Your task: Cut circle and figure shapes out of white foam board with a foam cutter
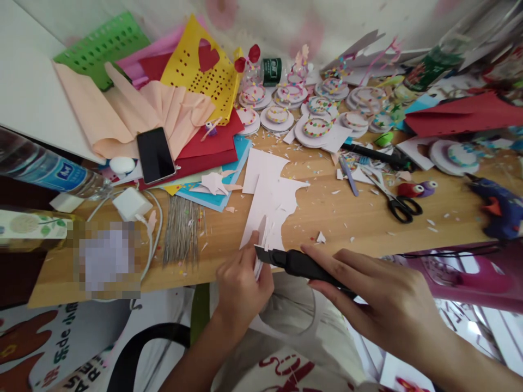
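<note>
My left hand point(245, 280) is closed around a thin white piece of foam or card point(263, 234), its upper end sticking out above the fingers at the table's front edge. In my right hand point(379, 294) is a black utility knife point(304, 265), its blade pointing left against the white piece beside my left fingers. Behind them lies a ragged white sheet point(265, 196) with curved cut-outs. A pale curved band point(312, 321) shows below the knife, over my lap; what it belongs to is unclear.
White discs with beaded rings point(316, 130) crowd the back. Black-handled scissors point(402, 207) and a blue glue gun point(500, 204) lie right. To the left are a phone point(156, 155), thin wires point(182, 231), coloured sheets point(200, 76) and a water bottle point(53, 169). White scraps litter the wood.
</note>
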`<action>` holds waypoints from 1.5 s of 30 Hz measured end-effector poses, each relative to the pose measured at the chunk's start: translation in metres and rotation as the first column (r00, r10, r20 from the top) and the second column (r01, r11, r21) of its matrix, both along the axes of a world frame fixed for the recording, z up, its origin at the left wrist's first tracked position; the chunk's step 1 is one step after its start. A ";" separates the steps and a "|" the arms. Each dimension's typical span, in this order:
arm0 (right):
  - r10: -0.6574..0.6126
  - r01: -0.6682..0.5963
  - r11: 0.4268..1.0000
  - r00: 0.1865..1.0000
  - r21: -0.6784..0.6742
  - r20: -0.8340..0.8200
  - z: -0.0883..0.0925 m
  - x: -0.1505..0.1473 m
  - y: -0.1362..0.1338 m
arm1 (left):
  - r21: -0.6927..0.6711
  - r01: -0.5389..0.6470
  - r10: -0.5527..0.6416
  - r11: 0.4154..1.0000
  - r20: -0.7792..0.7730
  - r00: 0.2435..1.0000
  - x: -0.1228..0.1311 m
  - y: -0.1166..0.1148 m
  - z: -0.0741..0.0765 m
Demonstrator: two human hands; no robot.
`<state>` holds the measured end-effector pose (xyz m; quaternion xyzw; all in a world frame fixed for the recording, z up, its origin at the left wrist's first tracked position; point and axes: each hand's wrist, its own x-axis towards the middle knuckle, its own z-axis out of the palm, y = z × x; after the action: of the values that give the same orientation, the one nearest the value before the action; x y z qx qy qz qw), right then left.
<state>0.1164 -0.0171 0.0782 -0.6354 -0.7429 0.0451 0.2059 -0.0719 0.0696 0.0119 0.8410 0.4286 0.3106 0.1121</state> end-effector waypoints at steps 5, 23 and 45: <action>-0.020 0.020 1.000 1.000 0.012 -0.011 -0.001 -0.001 0.004 | 0.023 -0.016 0.017 1.000 -0.011 1.000 0.001 0.000 0.001; -0.117 0.118 0.993 0.991 0.017 -0.061 -0.003 0.014 0.012 | -0.008 0.006 -0.006 1.000 0.010 1.000 -0.002 0.001 0.002; 0.077 -0.077 0.997 0.997 -0.007 0.000 0.000 0.000 0.002 | -0.053 0.007 -0.005 0.999 0.042 0.999 -0.005 0.001 -0.002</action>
<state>0.1167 -0.0146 0.0778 -0.6069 -0.7668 0.0555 0.2016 -0.0768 0.0709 0.0098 0.8324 0.4316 0.3162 0.1444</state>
